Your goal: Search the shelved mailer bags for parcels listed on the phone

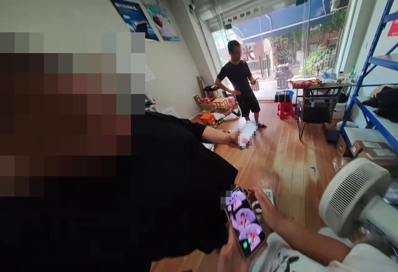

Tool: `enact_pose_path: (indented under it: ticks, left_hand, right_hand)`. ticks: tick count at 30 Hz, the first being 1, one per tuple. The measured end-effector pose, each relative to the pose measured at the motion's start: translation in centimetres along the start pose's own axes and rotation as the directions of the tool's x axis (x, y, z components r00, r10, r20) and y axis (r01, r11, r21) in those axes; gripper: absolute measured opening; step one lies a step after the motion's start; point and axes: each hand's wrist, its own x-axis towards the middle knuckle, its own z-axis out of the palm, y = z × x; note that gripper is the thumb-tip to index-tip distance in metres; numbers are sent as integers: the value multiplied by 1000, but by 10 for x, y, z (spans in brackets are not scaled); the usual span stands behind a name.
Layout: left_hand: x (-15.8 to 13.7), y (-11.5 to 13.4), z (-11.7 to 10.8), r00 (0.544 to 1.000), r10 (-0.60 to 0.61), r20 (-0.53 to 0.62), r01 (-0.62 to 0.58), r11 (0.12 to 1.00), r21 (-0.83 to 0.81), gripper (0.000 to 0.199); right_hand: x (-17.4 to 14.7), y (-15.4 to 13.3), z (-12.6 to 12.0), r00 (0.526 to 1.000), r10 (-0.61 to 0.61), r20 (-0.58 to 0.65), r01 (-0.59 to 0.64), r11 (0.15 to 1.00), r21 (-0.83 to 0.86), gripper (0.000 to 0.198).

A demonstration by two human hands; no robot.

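A smartphone (244,224) is tilted in my left hand (228,252), whose fingers wrap round its lower left edge. Its lit screen shows several pictures in purple and pink. My right hand (263,205) hovers beside the phone's upper right edge, fingers apart and partly stretched, holding nothing I can see. Just beyond that hand, a small white and green item (269,196) is partly covered by it. Close on my left, a person in a black shirt (174,172) stretches out an arm with a blurred pale object (248,134) in the hand.
A white fan (354,197) stands close at my right. Further off, another person (238,81) stands near the glass front. Boxes (208,118) lie along the left wall. A desk (323,85), a red stool (285,109) and blue shelving (362,102) are on the right.
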Motion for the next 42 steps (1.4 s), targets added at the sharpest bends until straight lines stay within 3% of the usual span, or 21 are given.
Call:
enact_pose_path:
  ticks: [3,5,9,16,21,25,30,36,39,42]
  left_hand:
    - [-27,-8,21,995,-46,89,70,957,-282,85]
    - [-39,-8,37,987,-95,131,134,930,-341,93]
    - [-64,-12,69,974,-161,160,201,939,-278,114]
    - [-110,-41,110,898,-285,336,353,922,-161,116]
    - [-127,-55,137,824,-310,473,424,893,-154,114]
    - [-133,-69,166,779,-331,533,432,899,-74,112]
    - [-148,-89,217,722,-354,594,437,899,4,110]
    - [-182,-117,286,543,-457,704,550,828,114,110]
    - [-200,-136,311,509,-456,730,550,824,132,113]
    - [-216,-153,324,468,-478,743,576,803,154,113]
  right_hand:
    - [-42,-10,-14,998,20,64,-21,999,26,77]
    - [-75,-16,-19,999,-18,49,16,999,35,79]
    - [-141,-23,-23,999,-25,-43,23,998,-55,84]
    - [-240,-18,-38,958,-75,-277,25,983,-180,82]
    - [-296,-10,-48,867,-87,-491,-28,974,-223,73]
    - [-338,-11,-60,844,-118,-523,81,992,-93,51]
    - [-398,-30,-81,773,-204,-601,146,979,-146,41]
    - [-472,-36,-110,620,-175,-765,103,985,-141,40]
    - [-510,-32,-121,578,-157,-801,88,988,-130,42]
    - [-545,-32,-127,566,-104,-818,5,992,-123,44]
